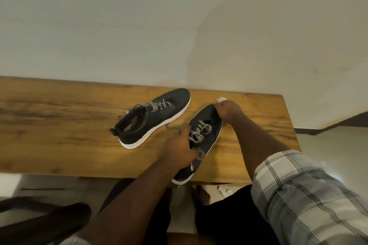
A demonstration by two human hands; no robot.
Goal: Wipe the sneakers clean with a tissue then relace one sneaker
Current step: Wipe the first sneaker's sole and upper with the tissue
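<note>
No readable text, brand, number or sign anywhere in view. Near sneaker (201,141): small red, white and dark striped tab by the heel, no lettering legible on it. Far sneaker (153,117): a similar small tab at the collar, too small and blurred to read. Laces on both carry a black-and-white pattern only, no print. Table (59,125) surface shows bare wood grain, no label or sticker. Wall (119,26) behind is plain, no markings.
</note>
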